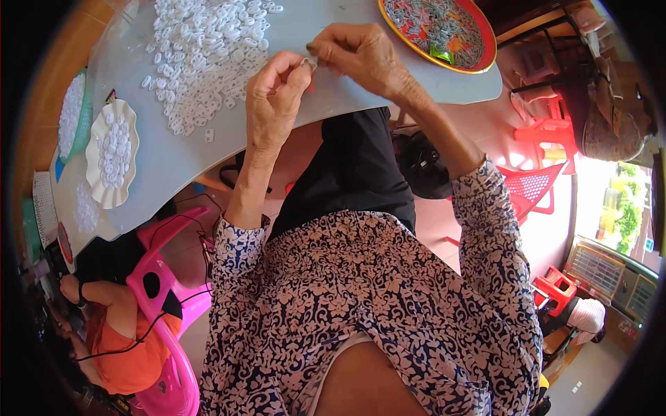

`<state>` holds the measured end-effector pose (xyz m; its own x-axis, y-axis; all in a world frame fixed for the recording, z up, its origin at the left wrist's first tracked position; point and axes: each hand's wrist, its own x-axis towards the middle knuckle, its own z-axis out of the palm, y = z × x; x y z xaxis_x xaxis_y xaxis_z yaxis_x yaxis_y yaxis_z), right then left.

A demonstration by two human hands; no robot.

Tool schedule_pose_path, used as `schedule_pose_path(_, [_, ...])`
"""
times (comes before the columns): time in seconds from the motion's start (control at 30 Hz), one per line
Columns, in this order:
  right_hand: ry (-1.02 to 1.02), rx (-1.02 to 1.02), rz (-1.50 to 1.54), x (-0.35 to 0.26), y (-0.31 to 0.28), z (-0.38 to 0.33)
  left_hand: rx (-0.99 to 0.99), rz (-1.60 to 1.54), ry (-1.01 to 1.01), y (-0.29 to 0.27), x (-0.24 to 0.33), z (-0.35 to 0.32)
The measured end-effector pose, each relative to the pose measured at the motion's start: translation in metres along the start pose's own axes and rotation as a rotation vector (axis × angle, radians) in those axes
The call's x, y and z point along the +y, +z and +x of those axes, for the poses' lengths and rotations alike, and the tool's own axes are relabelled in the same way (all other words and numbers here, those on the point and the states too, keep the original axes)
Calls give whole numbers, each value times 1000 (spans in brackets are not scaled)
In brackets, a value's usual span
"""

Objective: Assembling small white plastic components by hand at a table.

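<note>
Evidently your left hand (274, 97) pinches a small whitish piece (309, 64) between thumb and finger above the grey table (187, 149); your right hand (364, 59) curls just beside it, its exact grip impossible to tell; loose white pieces (208, 55) lie to the left.

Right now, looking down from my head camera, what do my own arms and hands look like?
Your left hand and right hand are ungloved. The left sleeve and right sleeve match: loose, dark navy cloth covered in pale scrolling floral shapes. Both end partway down the forearms, leaving the wrists bare.
</note>
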<state>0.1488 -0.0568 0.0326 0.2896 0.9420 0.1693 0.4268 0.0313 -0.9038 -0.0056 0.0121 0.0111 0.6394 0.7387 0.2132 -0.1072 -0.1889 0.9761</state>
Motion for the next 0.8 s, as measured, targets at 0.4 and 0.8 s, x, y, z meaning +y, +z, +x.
schedule_pose_path(0.4, [-636,-222,-1204,34,-35,58,-55,-25,-44,2,6,-1])
schedule_pose_path(0.8, [-225,-89,-778,3,-35,58,-17,-75,-65,-3,2,-2])
